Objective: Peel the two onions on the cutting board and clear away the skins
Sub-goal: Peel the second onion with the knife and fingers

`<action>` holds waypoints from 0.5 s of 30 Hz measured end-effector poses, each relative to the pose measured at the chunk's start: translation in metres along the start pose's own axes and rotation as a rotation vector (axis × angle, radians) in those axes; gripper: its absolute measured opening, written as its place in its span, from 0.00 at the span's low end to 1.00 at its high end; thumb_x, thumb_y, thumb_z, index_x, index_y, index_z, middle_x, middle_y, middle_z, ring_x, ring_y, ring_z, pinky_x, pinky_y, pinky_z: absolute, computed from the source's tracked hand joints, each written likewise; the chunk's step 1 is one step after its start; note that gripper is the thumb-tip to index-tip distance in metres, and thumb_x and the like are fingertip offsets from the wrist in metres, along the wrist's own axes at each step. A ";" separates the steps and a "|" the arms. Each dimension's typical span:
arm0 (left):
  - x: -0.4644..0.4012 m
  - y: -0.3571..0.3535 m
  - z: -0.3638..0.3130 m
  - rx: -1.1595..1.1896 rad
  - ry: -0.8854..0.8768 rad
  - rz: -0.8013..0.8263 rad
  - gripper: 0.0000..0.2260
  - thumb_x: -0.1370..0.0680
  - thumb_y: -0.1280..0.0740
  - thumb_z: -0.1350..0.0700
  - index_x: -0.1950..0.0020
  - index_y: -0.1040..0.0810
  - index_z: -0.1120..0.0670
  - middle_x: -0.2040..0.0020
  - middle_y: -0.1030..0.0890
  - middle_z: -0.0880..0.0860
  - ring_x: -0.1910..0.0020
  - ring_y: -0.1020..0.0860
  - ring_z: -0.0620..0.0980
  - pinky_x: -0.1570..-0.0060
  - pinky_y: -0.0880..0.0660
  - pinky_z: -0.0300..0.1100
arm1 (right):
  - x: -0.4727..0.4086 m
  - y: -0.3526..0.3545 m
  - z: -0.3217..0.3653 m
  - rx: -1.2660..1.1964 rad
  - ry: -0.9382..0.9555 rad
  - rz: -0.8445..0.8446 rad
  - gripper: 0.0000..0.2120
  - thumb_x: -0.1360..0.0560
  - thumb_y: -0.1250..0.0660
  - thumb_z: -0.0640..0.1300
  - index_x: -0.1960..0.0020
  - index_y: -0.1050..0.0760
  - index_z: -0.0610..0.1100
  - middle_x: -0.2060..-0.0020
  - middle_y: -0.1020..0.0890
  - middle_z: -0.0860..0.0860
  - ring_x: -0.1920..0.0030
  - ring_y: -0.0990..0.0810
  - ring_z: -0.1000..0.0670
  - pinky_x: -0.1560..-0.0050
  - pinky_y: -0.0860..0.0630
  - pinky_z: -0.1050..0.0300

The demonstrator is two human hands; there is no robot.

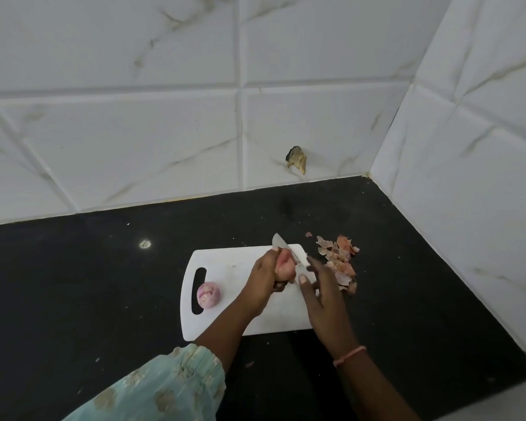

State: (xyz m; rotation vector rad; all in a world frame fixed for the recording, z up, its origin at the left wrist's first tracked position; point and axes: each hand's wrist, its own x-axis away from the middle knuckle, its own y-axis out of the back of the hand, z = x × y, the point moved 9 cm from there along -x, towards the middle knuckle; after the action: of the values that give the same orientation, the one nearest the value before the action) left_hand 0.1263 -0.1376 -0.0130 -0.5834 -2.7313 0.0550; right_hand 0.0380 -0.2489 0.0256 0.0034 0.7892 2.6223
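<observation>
**Readable Markings: None**

We find no legible text, label, brand, number or sign. The cutting board (243, 299), the knife (281, 243), the wall tiles (134, 141) and the counter (73, 284) carry no readable markings.

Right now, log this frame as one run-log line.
left hand: grips onion | right hand: holds knife at onion | peeled onion: on cutting board | skins: piled on counter
</observation>
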 end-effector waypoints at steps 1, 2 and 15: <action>-0.001 -0.007 -0.002 -0.012 -0.005 0.023 0.21 0.15 0.50 0.45 0.43 0.20 0.54 0.53 0.17 0.57 0.57 0.20 0.54 0.59 0.23 0.42 | -0.004 -0.004 0.007 -0.156 -0.013 0.035 0.23 0.21 0.40 0.56 0.28 0.37 0.57 0.34 0.30 0.62 0.37 0.29 0.62 0.43 0.29 0.67; -0.002 -0.014 -0.004 -0.017 -0.010 0.043 0.21 0.15 0.49 0.45 0.42 0.20 0.54 0.50 0.16 0.57 0.53 0.18 0.54 0.55 0.21 0.43 | -0.008 -0.007 0.013 -0.235 -0.016 0.058 0.23 0.22 0.40 0.56 0.28 0.38 0.59 0.34 0.32 0.65 0.35 0.31 0.63 0.41 0.29 0.66; -0.041 -0.052 -0.050 -0.666 -0.254 -0.227 0.20 0.17 0.40 0.49 0.68 0.27 0.54 0.70 0.25 0.52 0.69 0.26 0.49 0.61 0.25 0.47 | -0.030 0.026 -0.029 -1.068 -0.586 -0.178 0.12 0.21 0.40 0.50 0.42 0.23 0.47 0.56 0.20 0.42 0.69 0.27 0.48 0.71 0.34 0.57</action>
State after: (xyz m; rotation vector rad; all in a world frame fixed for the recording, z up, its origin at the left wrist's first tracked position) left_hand 0.1585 -0.2037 0.0265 -0.4416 -3.0193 -0.9213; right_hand 0.0527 -0.2953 0.0187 0.3552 -0.7731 2.3398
